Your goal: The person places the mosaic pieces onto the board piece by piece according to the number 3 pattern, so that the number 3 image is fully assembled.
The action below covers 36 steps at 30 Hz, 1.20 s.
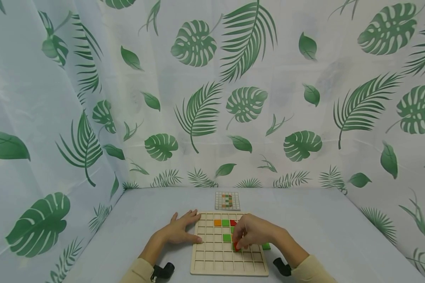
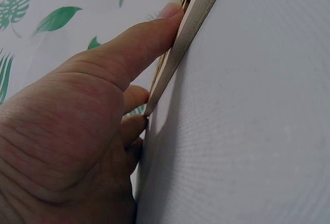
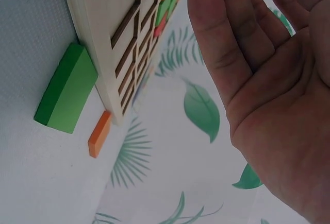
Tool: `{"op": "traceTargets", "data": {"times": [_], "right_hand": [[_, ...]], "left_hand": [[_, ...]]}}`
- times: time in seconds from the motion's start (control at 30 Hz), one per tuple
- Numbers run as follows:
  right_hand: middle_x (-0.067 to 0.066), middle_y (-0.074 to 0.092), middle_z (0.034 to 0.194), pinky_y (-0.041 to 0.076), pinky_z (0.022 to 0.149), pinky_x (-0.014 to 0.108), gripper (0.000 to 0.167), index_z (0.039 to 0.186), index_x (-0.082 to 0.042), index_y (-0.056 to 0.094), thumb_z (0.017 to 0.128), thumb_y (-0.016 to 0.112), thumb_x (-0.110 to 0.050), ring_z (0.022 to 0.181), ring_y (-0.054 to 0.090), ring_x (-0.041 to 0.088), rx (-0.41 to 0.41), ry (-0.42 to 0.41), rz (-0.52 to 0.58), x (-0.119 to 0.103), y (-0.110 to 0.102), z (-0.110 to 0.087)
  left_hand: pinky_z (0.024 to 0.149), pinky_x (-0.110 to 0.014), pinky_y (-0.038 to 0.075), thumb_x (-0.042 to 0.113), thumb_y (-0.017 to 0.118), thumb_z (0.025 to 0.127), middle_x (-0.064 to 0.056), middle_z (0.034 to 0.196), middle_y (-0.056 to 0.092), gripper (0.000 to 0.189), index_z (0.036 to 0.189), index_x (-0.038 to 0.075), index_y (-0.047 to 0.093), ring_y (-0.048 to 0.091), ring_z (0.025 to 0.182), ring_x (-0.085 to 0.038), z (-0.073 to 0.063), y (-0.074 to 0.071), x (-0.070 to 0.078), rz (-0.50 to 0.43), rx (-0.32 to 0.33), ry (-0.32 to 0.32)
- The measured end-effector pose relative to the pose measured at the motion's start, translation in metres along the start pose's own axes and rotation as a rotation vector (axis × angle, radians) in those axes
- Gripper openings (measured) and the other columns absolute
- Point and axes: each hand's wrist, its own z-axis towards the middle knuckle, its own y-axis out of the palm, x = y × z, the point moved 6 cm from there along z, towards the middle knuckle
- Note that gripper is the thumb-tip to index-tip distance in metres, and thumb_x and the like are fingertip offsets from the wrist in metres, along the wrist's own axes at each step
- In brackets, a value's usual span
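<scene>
Setting red piece (image 1: 236,246), head view: right hand (image 1: 255,231) pinches it on the grid board (image 1: 210,264), near centre; outline partly covered by fingers.
Next move, head view: judged to call for squaring it flat, then letting go.
Pattern card (image 1: 228,201), head view: on tabletop (image 1: 127,228), twelve o'clock beyond board; probably the reference.
Left hand (image 2: 82,123), left wrist view: relaxed, grasping nothing; thumb on board's nine o'clock rim, likely steadying.
Spare blocks, right wrist view: green block (image 3: 66,90) at nine o'clock, orange block (image 3: 99,134) at eight, beside board; fingertips out of frame.
</scene>
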Motion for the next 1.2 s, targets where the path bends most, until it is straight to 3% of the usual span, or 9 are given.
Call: {"op": "traceTargets", "data": {"times": [0.4,1.2], "right_hand": [[-0.005,0.076,0.078,0.052,0.056,0.017,0.010,0.084,-0.015,0.082,0.083,0.086,-0.005,0.063,0.060,0.001,-0.035,0.020,-0.046,0.0000,0.0061,0.0039],[-0.012,0.075,0.077,0.049,0.058,0.018,0.014,0.085,-0.020,0.083,0.078,0.091,-0.010,0.065,0.058,0.000,-0.051,0.084,-0.105,0.0039,0.0097,-0.0006]], "left_hand": [[0.125,-0.071,-0.007,0.058,0.080,0.084,-0.011,0.172,0.027,0.096,0.161,0.014,0.041,0.017,0.162,-0.038,-0.0007,-0.0020,0.0004,0.002,0.000,-0.004],[0.125,-0.071,-0.007,0.058,0.080,0.084,-0.011,0.172,0.027,0.097,0.161,0.015,0.041,0.016,0.162,-0.036,-0.0003,-0.0006,-0.0007,-0.005,-0.003,0.000]]}}
